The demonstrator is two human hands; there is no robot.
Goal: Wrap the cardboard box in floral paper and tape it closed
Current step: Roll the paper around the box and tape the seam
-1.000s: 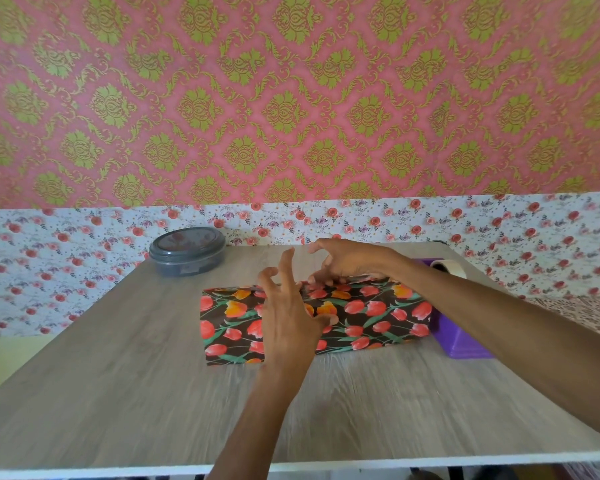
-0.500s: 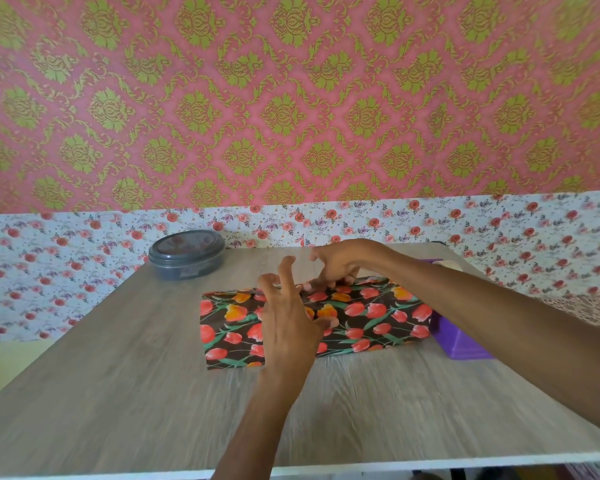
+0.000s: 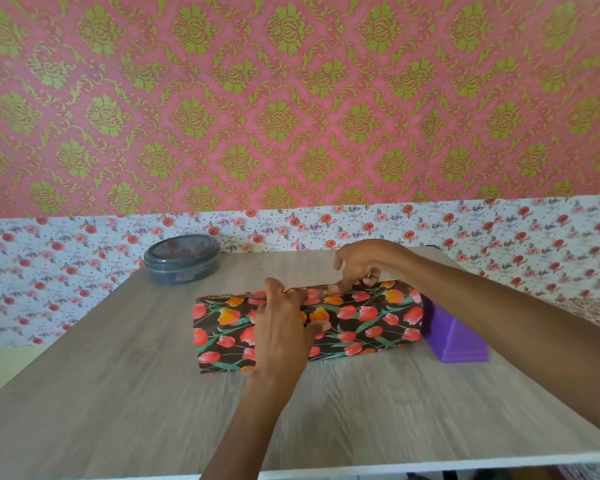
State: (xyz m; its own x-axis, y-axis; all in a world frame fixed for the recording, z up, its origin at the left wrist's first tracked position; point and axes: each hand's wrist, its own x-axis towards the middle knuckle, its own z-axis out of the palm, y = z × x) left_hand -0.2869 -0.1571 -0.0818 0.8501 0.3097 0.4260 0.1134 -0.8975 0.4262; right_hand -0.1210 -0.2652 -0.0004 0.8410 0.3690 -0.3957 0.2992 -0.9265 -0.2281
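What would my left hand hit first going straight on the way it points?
The left hand rests on the box wrapped in dark tulip-print paper. Past its far edge the way looks free over the grey wooden table to the floral wall, depth unclear.

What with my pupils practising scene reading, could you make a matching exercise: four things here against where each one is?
Things:
1 grey lidded container
2 purple object
3 wrapped box
4 right hand

Places:
A beside the box's right end
B far left corner of the table
C middle of the table
D at the box's far top edge

Pairs: 1-B, 2-A, 3-C, 4-D
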